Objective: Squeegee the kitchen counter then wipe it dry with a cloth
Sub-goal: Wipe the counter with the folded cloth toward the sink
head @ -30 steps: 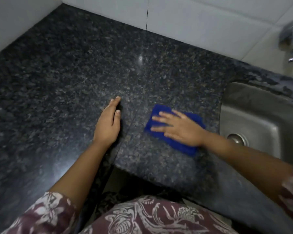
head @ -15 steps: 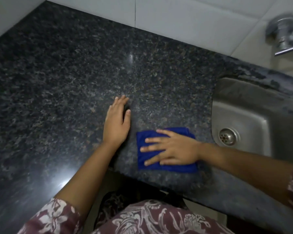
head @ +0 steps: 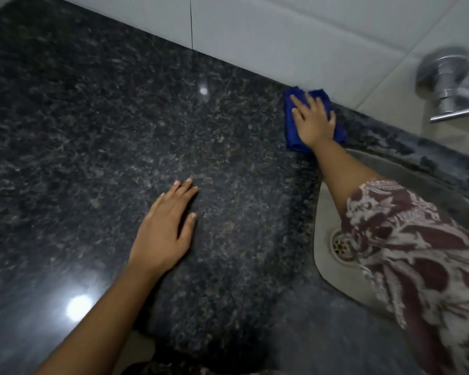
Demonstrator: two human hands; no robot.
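Note:
A dark speckled granite counter (head: pixel 98 136) fills most of the head view. A folded blue cloth (head: pixel 291 131) lies on it at the back, right against the white tiled wall and just left of the sink's far corner. My right hand (head: pixel 313 120) presses flat on the cloth with fingers spread, the arm stretched out over the sink. My left hand (head: pixel 165 228) rests palm down on the bare counter nearer to me, fingers loosely together, holding nothing. No squeegee is in view.
A steel sink (head: pixel 328 269) with a round drain (head: pixel 341 244) is set into the counter on the right. A chrome tap (head: pixel 450 87) juts from the white tiled wall (head: pixel 282 36) above it. The counter's front edge runs below my left forearm.
My right hand has pushed the blue cloth from near the front edge away to the back wall. My left hand has stayed flat on the counter.

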